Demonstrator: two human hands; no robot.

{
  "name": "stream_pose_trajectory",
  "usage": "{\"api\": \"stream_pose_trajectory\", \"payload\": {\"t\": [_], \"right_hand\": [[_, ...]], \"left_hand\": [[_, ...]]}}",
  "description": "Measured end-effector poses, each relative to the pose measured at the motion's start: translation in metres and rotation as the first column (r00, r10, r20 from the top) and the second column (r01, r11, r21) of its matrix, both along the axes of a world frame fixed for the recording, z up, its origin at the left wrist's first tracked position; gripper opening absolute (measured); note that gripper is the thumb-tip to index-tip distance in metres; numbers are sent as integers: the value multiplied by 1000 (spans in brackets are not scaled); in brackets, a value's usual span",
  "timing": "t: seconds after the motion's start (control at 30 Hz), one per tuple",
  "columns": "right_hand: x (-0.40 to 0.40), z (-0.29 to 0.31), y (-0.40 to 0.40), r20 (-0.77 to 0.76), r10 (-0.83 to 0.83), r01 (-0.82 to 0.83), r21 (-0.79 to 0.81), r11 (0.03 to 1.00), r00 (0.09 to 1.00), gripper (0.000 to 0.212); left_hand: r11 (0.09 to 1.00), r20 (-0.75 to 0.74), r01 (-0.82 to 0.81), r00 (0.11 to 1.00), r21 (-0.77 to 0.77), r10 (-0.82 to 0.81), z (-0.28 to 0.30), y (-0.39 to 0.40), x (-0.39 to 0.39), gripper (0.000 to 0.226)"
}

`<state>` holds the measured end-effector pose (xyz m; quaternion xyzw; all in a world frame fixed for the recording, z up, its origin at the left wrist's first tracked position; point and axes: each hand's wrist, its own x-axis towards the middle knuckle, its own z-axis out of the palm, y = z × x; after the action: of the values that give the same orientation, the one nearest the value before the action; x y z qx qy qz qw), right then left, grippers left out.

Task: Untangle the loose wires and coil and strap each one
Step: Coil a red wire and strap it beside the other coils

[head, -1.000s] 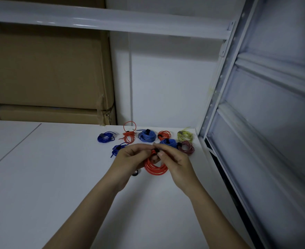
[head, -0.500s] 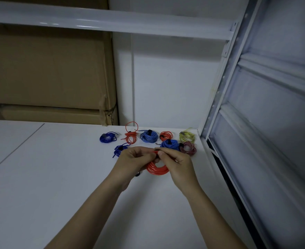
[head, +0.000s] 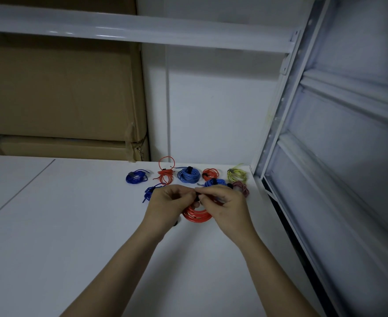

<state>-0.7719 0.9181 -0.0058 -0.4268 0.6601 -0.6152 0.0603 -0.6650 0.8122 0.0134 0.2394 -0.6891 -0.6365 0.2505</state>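
My left hand (head: 169, 205) and right hand (head: 222, 205) met fingertip to fingertip, pinching a dark strap (head: 197, 197) at the top of the red wire coil (head: 196, 216) near the shelf's (head: 51, 225) back right corner. If either pinch slipped, I judged, the loops could spring open. Finished coils (head: 188, 175) crowded the back edge; bare surface lay left and toward me.
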Motion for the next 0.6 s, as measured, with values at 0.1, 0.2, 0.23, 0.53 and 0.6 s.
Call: {"api": "stream_pose_trajectory", "payload": {"t": [0.1,0.2,0.23,0.53,0.6], "right_hand": [[-4,0,3,-130,19,-26,-51,998,991,25],[-8,5,5,-149,74,-86,-81,993,986,21],[-9,7,5,-160,86,-100,-78,992,983,20],[-10,20,3,-159,83,-36,277,960,984,34],[-12,25,4,-167,135,-71,345,936,977,45]], "left_hand": [[998,-7,34,999,50,-33,2,-3,0,30],[997,-37,57,998,45,-55,8,-5,0,31],[997,-44,59,997,40,-57,8,-6,-1,32],[998,-9,47,999,-51,-48,4,-12,-1,19],[996,26,62,998,-62,-60,3,-12,-1,15]]}}
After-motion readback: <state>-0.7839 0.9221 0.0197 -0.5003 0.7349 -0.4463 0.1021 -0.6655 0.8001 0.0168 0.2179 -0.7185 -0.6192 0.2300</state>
